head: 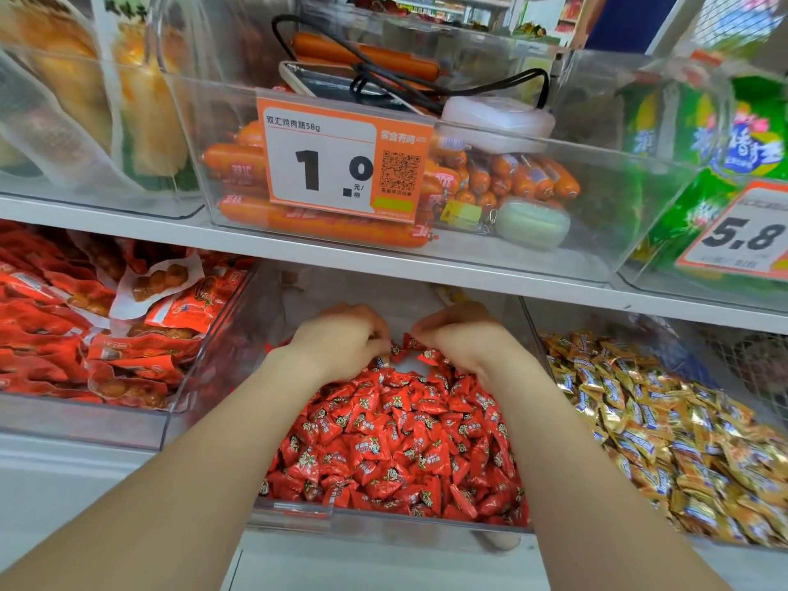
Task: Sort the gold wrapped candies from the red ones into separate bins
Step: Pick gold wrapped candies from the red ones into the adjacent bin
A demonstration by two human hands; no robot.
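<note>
Red bin (pixel 290 511) holds red candies (pixel 396 441); gold bin (pixel 597 324) just to its right holds gold candies (pixel 661 428). Right hand (pixel 460 339) pinches one red candy (pixel 410 341) at the pile's rear. Left hand (pixel 341 339) curled, contents unclear. Risk: gold strays buried under the pile go unseen.

Glossy red candies (pixel 396 441) in clear plastic bin (pixel 294 511).
</note>
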